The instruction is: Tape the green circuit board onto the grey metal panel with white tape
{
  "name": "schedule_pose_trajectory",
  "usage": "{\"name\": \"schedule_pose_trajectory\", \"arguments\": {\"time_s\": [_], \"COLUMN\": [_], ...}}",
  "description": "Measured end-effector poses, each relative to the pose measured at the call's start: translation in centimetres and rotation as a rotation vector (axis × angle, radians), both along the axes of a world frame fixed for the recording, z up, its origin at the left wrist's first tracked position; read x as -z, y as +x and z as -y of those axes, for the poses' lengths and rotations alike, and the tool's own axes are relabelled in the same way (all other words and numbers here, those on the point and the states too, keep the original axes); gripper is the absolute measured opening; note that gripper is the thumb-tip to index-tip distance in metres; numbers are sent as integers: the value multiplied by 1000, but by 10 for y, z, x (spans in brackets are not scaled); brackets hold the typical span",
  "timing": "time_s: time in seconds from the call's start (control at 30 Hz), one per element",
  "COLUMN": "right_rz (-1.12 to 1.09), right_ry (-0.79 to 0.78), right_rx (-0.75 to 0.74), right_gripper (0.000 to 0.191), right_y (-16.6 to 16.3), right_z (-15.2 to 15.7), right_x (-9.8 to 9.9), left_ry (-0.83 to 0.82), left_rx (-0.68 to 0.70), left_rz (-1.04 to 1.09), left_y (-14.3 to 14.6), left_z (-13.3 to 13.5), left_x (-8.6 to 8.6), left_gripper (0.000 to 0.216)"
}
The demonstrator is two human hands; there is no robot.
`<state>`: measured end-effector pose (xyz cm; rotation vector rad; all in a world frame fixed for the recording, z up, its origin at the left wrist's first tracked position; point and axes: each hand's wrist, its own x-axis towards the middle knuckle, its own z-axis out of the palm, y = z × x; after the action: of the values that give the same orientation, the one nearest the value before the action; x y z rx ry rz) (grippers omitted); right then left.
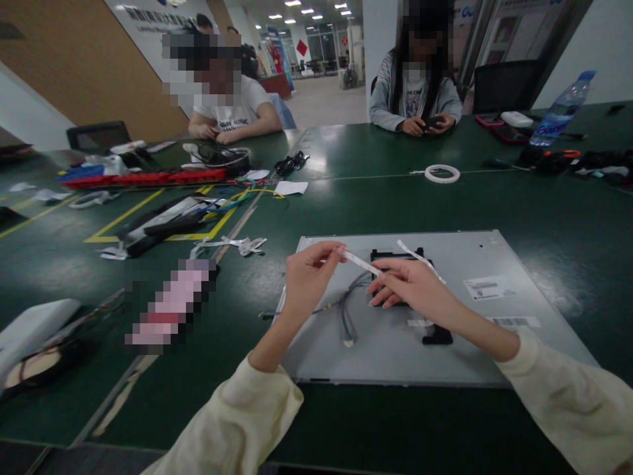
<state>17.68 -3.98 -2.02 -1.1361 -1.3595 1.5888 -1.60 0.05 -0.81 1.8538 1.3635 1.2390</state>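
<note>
A narrow white strip is stretched between my hands. My left hand pinches its far-left end between thumb and fingertips. The thumb and fingers of my right hand grip it further along, and a white tail sticks up behind that hand, perhaps part of the same strip. Both hands are above a flat grey metal panel lying on the table. On the panel, partly hidden by my right hand, are a black plastic frame and a small black piece. A bundle of grey cables lies beside the frame.
The green table carries a phone-like pink item, blurred out, at left. Beyond are a black-and-white bundle, a red strip, a coiled white cable and a water bottle. Two people sit opposite.
</note>
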Motion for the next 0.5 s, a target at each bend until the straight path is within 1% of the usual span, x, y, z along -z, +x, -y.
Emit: {"name": "schedule_pose_trajectory", "arguments": {"time_s": [0.07, 0.2, 0.37, 0.5], "right_rz": [3, 36, 52, 108], "right_ry": [3, 21, 48, 122], "right_rx": [5, 5, 47, 68], "right_gripper": [31, 18, 23, 22], "right_y": [0, -1, 0, 3], "right_z": [0, 1, 1, -1], "right_x": [1, 1, 0, 0], "left_ry": [-1, -4, 2, -8], "left_rx": [-7, 2, -7, -7], "left_rz": [-8, -19, -17, -26], "left_y": [-1, -1, 0, 0], "left_z": [-1, -1, 0, -1], "left_x": [2, 4, 3, 2], "left_gripper": [22, 21, 21, 21]}}
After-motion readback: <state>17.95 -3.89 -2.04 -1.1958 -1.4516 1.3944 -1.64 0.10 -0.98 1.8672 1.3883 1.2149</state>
